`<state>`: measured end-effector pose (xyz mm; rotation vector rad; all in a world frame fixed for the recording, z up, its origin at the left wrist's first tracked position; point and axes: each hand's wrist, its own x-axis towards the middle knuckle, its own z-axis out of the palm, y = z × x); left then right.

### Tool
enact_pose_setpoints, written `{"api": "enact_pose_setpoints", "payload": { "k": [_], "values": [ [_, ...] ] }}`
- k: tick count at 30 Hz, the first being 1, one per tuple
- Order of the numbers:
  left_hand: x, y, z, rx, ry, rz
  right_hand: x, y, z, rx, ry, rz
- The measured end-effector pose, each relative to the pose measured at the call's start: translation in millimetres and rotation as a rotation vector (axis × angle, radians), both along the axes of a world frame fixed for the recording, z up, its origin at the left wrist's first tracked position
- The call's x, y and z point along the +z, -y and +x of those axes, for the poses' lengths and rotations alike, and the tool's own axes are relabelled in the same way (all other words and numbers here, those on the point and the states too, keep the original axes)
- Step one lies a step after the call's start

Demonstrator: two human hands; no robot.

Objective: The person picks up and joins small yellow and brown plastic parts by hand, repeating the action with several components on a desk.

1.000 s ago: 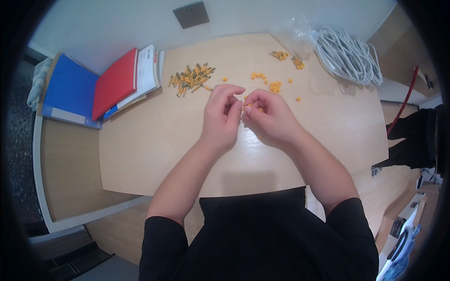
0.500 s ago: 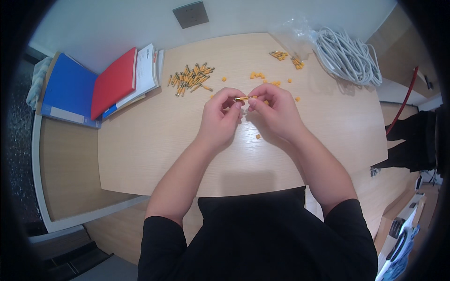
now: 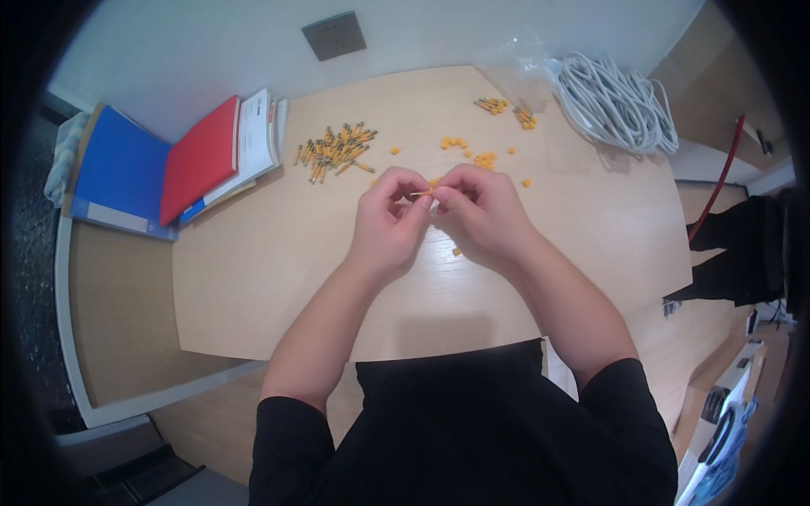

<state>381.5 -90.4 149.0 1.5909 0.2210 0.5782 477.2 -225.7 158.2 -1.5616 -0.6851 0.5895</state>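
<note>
Above the middle of the table, my left hand [image 3: 381, 223] and my right hand [image 3: 485, 218] meet fingertip to fingertip. Both are closed in a pinch on one small yellow stick [image 3: 421, 193]. Its right end is covered by my right fingers, so I cannot tell whether a cap is there. Beyond my left hand lies a pile of yellow sticks with dark ends [image 3: 339, 150]. Behind my right hand are loose small yellow caps [image 3: 483, 159], and one more yellow cap [image 3: 456, 251] lies just below my hands. Two small bunches of capped sticks [image 3: 491, 105] rest farther back.
A coil of grey cable [image 3: 620, 105] and a clear plastic bag [image 3: 516, 72] occupy the back right. A blue binder [image 3: 122, 164], a red folder [image 3: 200, 160] and papers stand at the left edge. A wall socket [image 3: 335, 35] is behind the table [image 3: 253, 278].
My hands have drawn closer together, and less of the stick shows between my fingers. The whole view has shifted slightly. The piles look the same.
</note>
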Motion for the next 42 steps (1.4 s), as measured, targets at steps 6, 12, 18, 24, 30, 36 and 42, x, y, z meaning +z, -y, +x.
{"api": "enact_pose_setpoints", "payload": {
  "k": [6, 12, 18, 24, 30, 36, 42],
  "values": [
    [-5.3, -14.6, -4.2, -0.178, -0.219, -0.209, 3.3, 0.4, -3.5, -0.022, 0.033, 0.006],
    [-3.6, -13.2, -2.2, -0.131, -0.199, 0.008, 1.4, 1.0, -0.9, -0.01, 0.031, -0.027],
    [-5.0, -14.0, -1.8, -0.065, -0.252, -0.009, 7.6, 4.0, 6.8, -0.02, 0.151, -0.043],
    [-10.9, -12.0, -0.8, -0.094, -0.257, -0.124, 9.8, 4.5, 3.6, 0.012, 0.103, -0.077],
    [-6.8, -15.4, -1.5, -0.107, -0.263, 0.096, 19.5, 6.6, 3.4, 0.045, 0.094, -0.145],
    [-9.8, -14.7, -1.5, 0.062, -0.178, 0.255, 26.8, 15.9, 38.9, -0.399, 0.342, -0.391],
    [-2.3, -16.3, -0.9, 0.066, -0.168, 0.417, -16.9, 40.3, 113.2, -0.615, 0.554, -0.728]
  ]
}}
